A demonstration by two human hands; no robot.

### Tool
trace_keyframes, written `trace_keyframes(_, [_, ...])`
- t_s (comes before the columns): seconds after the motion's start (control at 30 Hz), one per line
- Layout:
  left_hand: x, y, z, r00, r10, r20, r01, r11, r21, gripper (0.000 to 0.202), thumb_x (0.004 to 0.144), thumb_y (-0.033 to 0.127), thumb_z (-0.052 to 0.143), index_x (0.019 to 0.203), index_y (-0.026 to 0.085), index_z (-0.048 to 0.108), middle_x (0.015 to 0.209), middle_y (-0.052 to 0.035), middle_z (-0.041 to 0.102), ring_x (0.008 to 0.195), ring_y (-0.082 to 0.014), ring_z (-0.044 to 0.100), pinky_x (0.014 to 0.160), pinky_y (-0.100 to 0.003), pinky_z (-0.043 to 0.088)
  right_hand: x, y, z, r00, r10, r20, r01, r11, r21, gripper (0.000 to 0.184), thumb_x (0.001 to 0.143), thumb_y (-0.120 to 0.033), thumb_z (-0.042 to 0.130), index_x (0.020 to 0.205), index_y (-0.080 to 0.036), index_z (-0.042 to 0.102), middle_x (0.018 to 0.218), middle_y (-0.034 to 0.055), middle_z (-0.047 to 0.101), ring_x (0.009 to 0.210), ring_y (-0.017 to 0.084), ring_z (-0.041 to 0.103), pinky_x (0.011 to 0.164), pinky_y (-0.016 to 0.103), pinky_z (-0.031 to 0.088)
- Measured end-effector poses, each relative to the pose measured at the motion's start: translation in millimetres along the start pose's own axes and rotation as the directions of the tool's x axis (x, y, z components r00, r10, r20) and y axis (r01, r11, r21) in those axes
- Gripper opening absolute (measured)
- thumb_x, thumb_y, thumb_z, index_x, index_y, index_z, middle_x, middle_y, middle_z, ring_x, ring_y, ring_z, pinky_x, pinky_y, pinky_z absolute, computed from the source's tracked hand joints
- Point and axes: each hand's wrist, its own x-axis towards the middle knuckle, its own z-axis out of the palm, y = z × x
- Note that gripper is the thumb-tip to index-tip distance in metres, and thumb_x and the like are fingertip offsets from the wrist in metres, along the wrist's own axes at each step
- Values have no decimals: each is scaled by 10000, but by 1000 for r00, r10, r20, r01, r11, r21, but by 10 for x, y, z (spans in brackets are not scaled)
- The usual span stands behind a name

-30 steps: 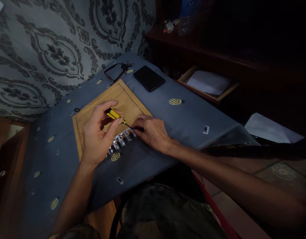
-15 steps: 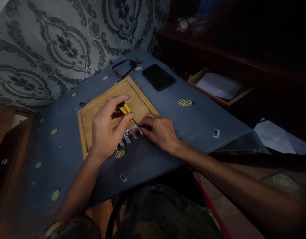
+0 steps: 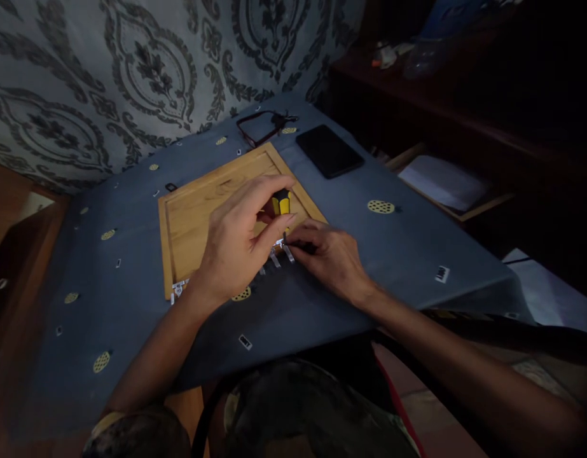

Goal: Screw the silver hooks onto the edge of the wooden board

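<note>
My left hand point(image 3: 238, 245) pinches a small yellow-and-black screwdriver point(image 3: 282, 205), held nearly upright with its tip down at a row of small metal parts point(image 3: 276, 256) along the near edge of a wooden board point(image 3: 198, 213). My right hand point(image 3: 331, 257) rests on the right end of that row, fingers curled and pressing on it. One more metal piece point(image 3: 177, 289) shows at the board's near left corner.
The board lies on a blue cloth point(image 3: 379, 248) with yellow dots. A black phone point(image 3: 329, 151) and red-framed glasses point(image 3: 262, 124) lie behind the board. Patterned wall at the back, an open drawer with paper point(image 3: 443, 183) at the right.
The screwdriver has gone from slanted to nearly upright, its tip now close to my right fingertips. The camera has shifted, so everything sits further right.
</note>
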Motion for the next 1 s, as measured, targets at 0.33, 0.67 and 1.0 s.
trace_keyframes(0.33, [28, 77, -66, 998, -13, 56, 16, 999, -50, 238, 984, 196, 593, 1211, 259, 626, 1217, -27, 697, 1096, -184, 699, 892, -322, 651, -15, 30, 9, 1000, 12, -10, -12, 999, 36, 184, 860, -152, 666, 947, -256, 792, 989, 30, 771, 855, 202, 725, 687, 296, 484])
trace_keyframes(0.67, [-4, 112, -74, 997, -58, 53, 59, 998, -20, 304, 984, 166, 575, 1255, 294, 625, 1265, -8, 699, 1095, -205, 714, 902, -364, 667, -15, 7, -11, 1000, 13, 12, -14, 998, 62, 165, 867, -140, 671, 932, -245, 779, 987, 28, 772, 869, 195, 730, 730, 305, 511])
trace_keyframes(1.0, [-8, 58, -28, 999, 27, -45, -26, 999, 24, 296, 947, 178, 677, 1229, 260, 645, 1173, -14, 727, 991, -166, 728, 804, -274, 669, -9, -47, -36, 1000, 18, 24, -19, 999, 26, 184, 866, -112, 676, 934, -258, 765, 976, 3, 767, 905, 175, 714, 731, 280, 476])
